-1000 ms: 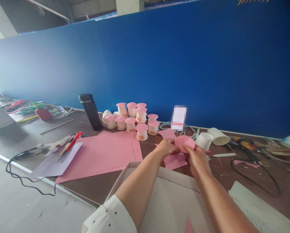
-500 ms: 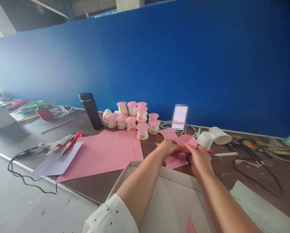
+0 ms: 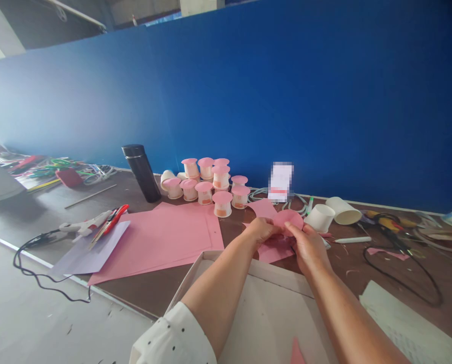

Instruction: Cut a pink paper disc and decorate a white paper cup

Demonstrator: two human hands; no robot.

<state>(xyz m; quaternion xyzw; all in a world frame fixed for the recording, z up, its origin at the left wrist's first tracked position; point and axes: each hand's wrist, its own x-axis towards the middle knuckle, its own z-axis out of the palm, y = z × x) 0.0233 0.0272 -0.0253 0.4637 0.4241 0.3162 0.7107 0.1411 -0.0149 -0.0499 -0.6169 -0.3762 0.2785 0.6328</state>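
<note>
Both my hands are closed on a pink paper circle (image 3: 288, 219), held up above the table. My left hand (image 3: 262, 231) pinches its left edge, and my right hand (image 3: 312, 246) grips the lower right edge with the thumb on top. Below the hands lie cut pink paper scraps (image 3: 274, 252). Just right of the circle stands a white paper cup (image 3: 320, 218), and a second white cup (image 3: 343, 211) lies on its side. Farther left, several small cups topped with pink circles (image 3: 222, 204) are grouped, some stacked. Under my forearms is a shallow white box lid (image 3: 263, 313).
Pink paper sheets (image 3: 165, 235) cover the table's left middle. A glue gun (image 3: 85, 224) and red-handled scissors (image 3: 114, 221) rest on a pale purple sheet (image 3: 93, 253). A black bottle (image 3: 142, 173) stands behind. At right are a white pen (image 3: 352, 240) and black cable (image 3: 400, 293).
The pink circle has shifted slightly left and is turned a little between my fingers. Both hands keep hold of it; the other things stay where they were.
</note>
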